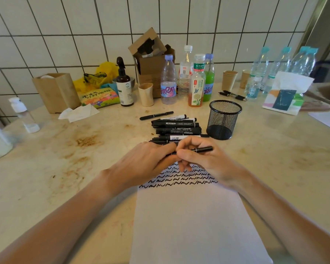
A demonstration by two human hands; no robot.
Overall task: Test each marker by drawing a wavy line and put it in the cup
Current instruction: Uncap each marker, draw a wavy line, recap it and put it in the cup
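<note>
The fingers [187,149] of the right hand [204,159] are curled tight around a black marker [203,149] in the middle of the frame. The marker lies flat, and its far end sticks out to the right of the hand. The left hand [147,161] meets it from the left side, and its fingers close on the marker's other end. That end is hidden, so I cannot tell if the cap is on or off.

Both hands are above the top of a white paper [191,216]. The paper lies on the desk [65,149] in the lower middle of the frame. Rows of black wavy lines [179,180] already run across its top part, just under the hands.

I think the hands are pulling the cap off, or pushing it back on. I cannot tell which. If the cap is coming off, the next move is to put the tip on the paper under the last row and draw a wavy line. If it is going on, the marker goes in the cup next.

The cup [224,119] is black wire mesh. It stands just above and to the right of the hands, and it looks empty. A pile of markers [176,126] lies just above the hands, left of the cup, so many may still need testing. Bottles and boxes stand along the tiled wall at the top.
</note>
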